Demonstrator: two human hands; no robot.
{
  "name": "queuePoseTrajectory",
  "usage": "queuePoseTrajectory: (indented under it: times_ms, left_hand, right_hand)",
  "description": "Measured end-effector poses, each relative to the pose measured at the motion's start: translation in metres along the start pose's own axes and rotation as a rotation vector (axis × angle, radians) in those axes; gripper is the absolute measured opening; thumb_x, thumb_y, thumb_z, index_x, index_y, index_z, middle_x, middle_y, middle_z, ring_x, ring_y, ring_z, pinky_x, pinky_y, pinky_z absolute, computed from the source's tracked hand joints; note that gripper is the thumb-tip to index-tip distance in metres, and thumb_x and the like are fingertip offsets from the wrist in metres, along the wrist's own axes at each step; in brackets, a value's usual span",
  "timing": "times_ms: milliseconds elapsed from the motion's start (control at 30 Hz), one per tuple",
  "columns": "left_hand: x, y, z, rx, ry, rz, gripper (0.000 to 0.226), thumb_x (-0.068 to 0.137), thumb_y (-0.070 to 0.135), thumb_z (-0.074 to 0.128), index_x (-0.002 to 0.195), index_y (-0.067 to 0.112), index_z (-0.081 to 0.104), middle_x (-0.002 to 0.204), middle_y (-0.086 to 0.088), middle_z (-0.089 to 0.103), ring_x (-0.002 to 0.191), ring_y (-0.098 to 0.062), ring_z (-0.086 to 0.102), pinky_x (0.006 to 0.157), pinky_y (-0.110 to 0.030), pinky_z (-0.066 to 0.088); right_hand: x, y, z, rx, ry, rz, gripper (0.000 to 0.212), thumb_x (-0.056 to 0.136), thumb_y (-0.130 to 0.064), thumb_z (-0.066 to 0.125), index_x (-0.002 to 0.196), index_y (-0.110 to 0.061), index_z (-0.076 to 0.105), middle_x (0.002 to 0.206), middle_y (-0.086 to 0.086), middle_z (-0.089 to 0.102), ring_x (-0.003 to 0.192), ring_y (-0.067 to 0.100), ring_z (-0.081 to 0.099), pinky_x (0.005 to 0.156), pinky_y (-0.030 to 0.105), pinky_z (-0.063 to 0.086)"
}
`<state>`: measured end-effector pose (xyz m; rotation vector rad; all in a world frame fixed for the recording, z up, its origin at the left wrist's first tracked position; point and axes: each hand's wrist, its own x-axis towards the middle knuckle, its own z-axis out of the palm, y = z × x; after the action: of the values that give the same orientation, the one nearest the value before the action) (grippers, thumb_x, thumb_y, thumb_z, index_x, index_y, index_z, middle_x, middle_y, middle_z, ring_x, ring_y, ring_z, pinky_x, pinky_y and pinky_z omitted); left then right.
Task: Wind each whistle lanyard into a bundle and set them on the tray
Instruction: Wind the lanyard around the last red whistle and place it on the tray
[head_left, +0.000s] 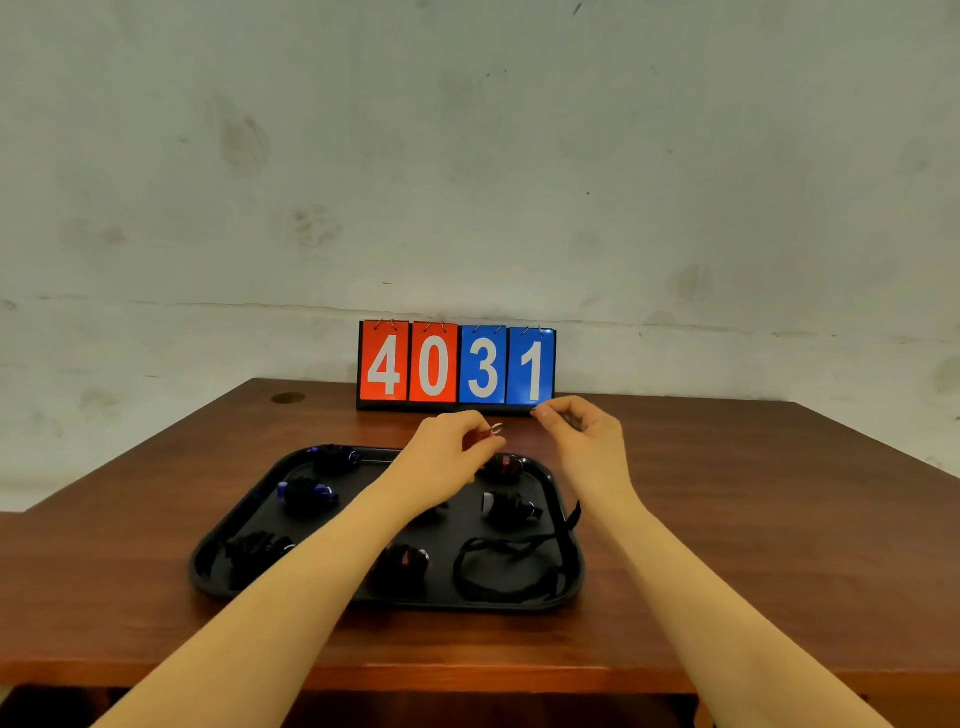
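Loose black lanyard (511, 566) lies on the black tray (569, 597) below the right hand, its end over the rim. Wound bundles (306, 493) sit left of the grip. Left hand (452, 449) pinches a red whistle (480, 439) with ring; right hand (584, 436) pinches something unclear just beside. Beyond, scoreboard (457, 369) reads 4031.

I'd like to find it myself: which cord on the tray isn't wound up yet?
Start at the black tray on the wooden table. Go to its near right corner. There a black lanyard lies in a loose open loop, while the others are tight little bundles.
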<state>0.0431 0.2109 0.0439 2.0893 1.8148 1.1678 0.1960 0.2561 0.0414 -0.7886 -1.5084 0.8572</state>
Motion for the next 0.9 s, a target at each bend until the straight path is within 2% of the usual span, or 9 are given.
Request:
queuePoseTrajectory:
  times_ms: [133, 233, 333, 400, 467, 567, 633, 767, 900]
  left_hand:
    - [0.014, -0.009, 0.001, -0.026, -0.007, 0.013, 0.023, 0.094, 0.034, 0.048, 0.107, 0.02, 0.061, 0.097, 0.008, 0.062, 0.087, 0.0, 0.055, 0.069, -0.007, 0.037]
    - [0.023, -0.016, -0.001, -0.055, -0.098, -0.014, 0.034, 0.097, 0.019, 0.04, 0.13, 0.021, 0.048, 0.119, 0.009, 0.049, 0.108, 0.0, 0.043, 0.078, -0.004, 0.031]
    - [0.032, -0.024, -0.002, -0.061, -0.161, -0.005, 0.046, 0.098, 0.015, 0.036, 0.143, 0.022, 0.03, 0.136, 0.005, 0.038, 0.121, -0.003, 0.036, 0.09, -0.012, 0.03]
    - [0.037, -0.027, -0.002, -0.057, -0.156, 0.003, 0.05, 0.098, 0.018, 0.037, 0.145, 0.023, 0.023, 0.141, 0.004, 0.035, 0.119, -0.005, 0.037, 0.092, -0.013, 0.032]
    - [0.044, -0.033, -0.002, -0.107, -0.069, 0.003, 0.044, 0.096, 0.023, 0.044, 0.138, 0.025, 0.033, 0.135, 0.003, 0.044, 0.115, -0.007, 0.048, 0.093, -0.015, 0.037]
    - [0.051, -0.038, 0.0, -0.238, 0.093, -0.013, 0.02, 0.091, 0.026, 0.055, 0.11, 0.024, 0.047, 0.104, 0.006, 0.059, 0.078, -0.002, 0.061, 0.065, -0.008, 0.047]
    - [0.055, -0.042, 0.004, -0.248, 0.166, -0.016, 0.017, 0.089, 0.024, 0.058, 0.106, 0.022, 0.054, 0.095, 0.008, 0.061, 0.067, 0.0, 0.059, 0.059, -0.006, 0.046]
    - [0.062, -0.048, 0.006, -0.252, 0.239, -0.02, 0.028, 0.091, 0.016, 0.055, 0.118, 0.019, 0.061, 0.101, 0.002, 0.057, 0.072, -0.003, 0.061, 0.068, -0.003, 0.046]
    - [0.062, -0.053, 0.002, -0.276, 0.218, -0.055, 0.032, 0.092, 0.012, 0.052, 0.124, 0.014, 0.057, 0.107, -0.002, 0.058, 0.076, -0.003, 0.063, 0.071, -0.001, 0.045]
  right_hand:
    - [0.01, 0.017, 0.008, 0.039, 0.067, 0.048, 0.015, 0.09, -0.015, 0.058, 0.077, -0.018, 0.065, 0.084, 0.004, 0.068, 0.085, 0.009, 0.063, 0.071, 0.018, 0.051]
    - [0.019, 0.025, 0.01, 0.074, 0.116, 0.069, 0.011, 0.09, -0.014, 0.058, 0.082, -0.011, 0.065, 0.085, 0.001, 0.067, 0.086, 0.005, 0.061, 0.063, 0.009, 0.048]
    - [0.032, 0.031, 0.014, 0.081, 0.146, 0.088, 0.011, 0.09, -0.014, 0.058, 0.088, -0.005, 0.066, 0.088, 0.001, 0.067, 0.088, 0.004, 0.06, 0.057, 0.003, 0.044]
    - [0.042, 0.034, 0.017, 0.095, 0.191, 0.111, 0.01, 0.09, -0.014, 0.058, 0.087, -0.008, 0.066, 0.086, -0.001, 0.067, 0.085, 0.005, 0.06, 0.059, 0.006, 0.045]
    - [0.052, 0.036, 0.019, 0.103, 0.229, 0.119, 0.01, 0.089, -0.014, 0.058, 0.083, -0.014, 0.065, 0.083, -0.004, 0.066, 0.08, 0.004, 0.06, 0.067, 0.011, 0.046]
    - [0.063, 0.039, 0.022, 0.107, 0.248, 0.113, 0.009, 0.089, -0.015, 0.059, 0.083, -0.017, 0.066, 0.083, -0.006, 0.065, 0.078, 0.001, 0.059, 0.068, 0.01, 0.045]
    - [0.07, 0.044, 0.026, 0.13, 0.26, 0.11, 0.01, 0.088, -0.015, 0.061, 0.08, -0.018, 0.066, 0.078, -0.006, 0.065, 0.072, 0.002, 0.057, 0.063, 0.008, 0.043]
    - [0.077, 0.053, 0.031, 0.193, 0.251, 0.144, 0.011, 0.087, -0.016, 0.063, 0.077, -0.02, 0.067, 0.064, -0.005, 0.054, 0.056, 0.008, 0.044, 0.055, 0.019, 0.036]
    - [0.078, 0.06, 0.032, 0.186, 0.264, 0.147, 0.01, 0.086, -0.016, 0.064, 0.079, -0.023, 0.068, 0.076, -0.007, 0.065, 0.071, 0.004, 0.058, 0.072, 0.018, 0.047]
